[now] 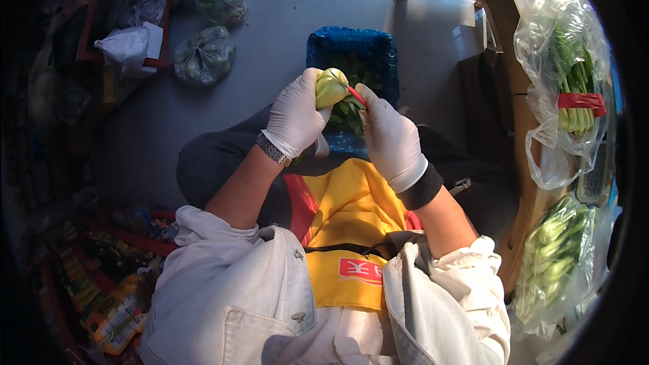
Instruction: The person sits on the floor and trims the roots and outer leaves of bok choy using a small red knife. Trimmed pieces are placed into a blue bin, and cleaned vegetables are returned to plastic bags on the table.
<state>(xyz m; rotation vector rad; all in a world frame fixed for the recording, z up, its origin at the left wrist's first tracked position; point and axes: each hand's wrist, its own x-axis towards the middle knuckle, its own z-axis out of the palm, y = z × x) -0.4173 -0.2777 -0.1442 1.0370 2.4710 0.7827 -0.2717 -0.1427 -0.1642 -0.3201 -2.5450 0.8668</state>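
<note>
My left hand (298, 114), in a white disposable glove, is closed around a pale green bok choy (330, 89) with its base towards the right. My right hand (388, 132), gloved the same way, pinches a slim red item (357, 96) whose tip meets the bok choy's base. Whether this is a knife handle or a strip of tape I cannot tell. Below both hands stands a container lined with blue plastic (350, 35). Green leaves (347, 114) show in it, partly hidden by my hands.
On the wooden table (527, 111) at right lie a red-banded bundle of greens (578, 111) in clear plastic and a bag of bok choy (552, 253). Bagged vegetables (205, 56) rest on the floor at left, near a red-framed crate (91, 15). Shelved packets (111, 309) stand lower left.
</note>
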